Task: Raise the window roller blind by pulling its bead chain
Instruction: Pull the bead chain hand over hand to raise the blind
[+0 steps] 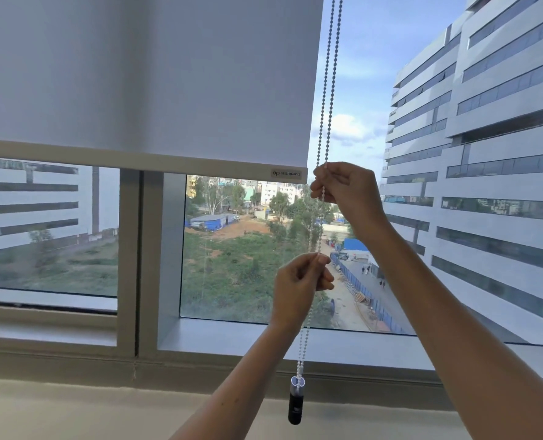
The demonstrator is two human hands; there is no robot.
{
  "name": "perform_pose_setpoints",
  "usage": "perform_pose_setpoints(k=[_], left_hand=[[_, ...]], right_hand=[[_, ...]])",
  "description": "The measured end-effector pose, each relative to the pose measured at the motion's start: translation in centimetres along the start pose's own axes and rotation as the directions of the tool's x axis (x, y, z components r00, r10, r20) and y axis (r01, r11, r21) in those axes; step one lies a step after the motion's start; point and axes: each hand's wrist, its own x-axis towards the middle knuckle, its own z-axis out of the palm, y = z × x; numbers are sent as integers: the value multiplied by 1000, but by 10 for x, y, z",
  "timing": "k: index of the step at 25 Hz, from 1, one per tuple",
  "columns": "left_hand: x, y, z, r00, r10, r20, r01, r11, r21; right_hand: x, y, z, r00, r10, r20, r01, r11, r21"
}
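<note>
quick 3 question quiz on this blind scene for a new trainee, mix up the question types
1. True or false: both hands grip the bead chain, the right hand above the left hand.
2. Where does the roller blind end? A) at the sill B) partway down the window, with glass showing below its bottom bar C) fully rolled up
3. Fill in: the bottom of the chain loop runs through a black ____ hanging below the left hand.

Key: 1 true; 2 B; 3 weight
</note>
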Motion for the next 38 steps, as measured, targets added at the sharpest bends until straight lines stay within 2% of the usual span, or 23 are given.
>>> perform_pose_setpoints(k=[8, 11, 13, 15, 18, 26, 31, 38], left_hand=[[17, 15, -11, 984, -56, 170, 72, 994, -86], [42, 37, -7, 983, -51, 174, 75, 988, -136], [59, 53, -3, 985, -40, 167, 56, 994, -92], [73, 65, 1, 983, -10, 181, 16, 999, -32], [89, 80, 7, 975, 27, 219, -20, 999, -33], [92, 72, 18, 992, 91, 90, -95, 995, 39], [89, 75, 17, 987, 137, 87, -142, 988, 61], [86, 82, 1, 983, 144, 113, -159, 977, 140]], right_hand=[[-12, -1, 2, 993, -88, -76, 87, 996, -13], [-26, 8, 2, 994, -68, -83, 60, 993, -102], [-43, 20, 3, 995, -57, -79, 45, 989, -144], [-62, 34, 2, 998, -27, -58, 21, 994, -104], [-89, 54, 2, 998, 52, -45, -54, 998, -42], [-115, 67, 10, 994, 106, -38, -105, 994, 27], [-110, 60, 0, 994, 105, -20, -107, 989, -100], [-37, 13, -28, 983, 39, -177, -56, 994, -92]])
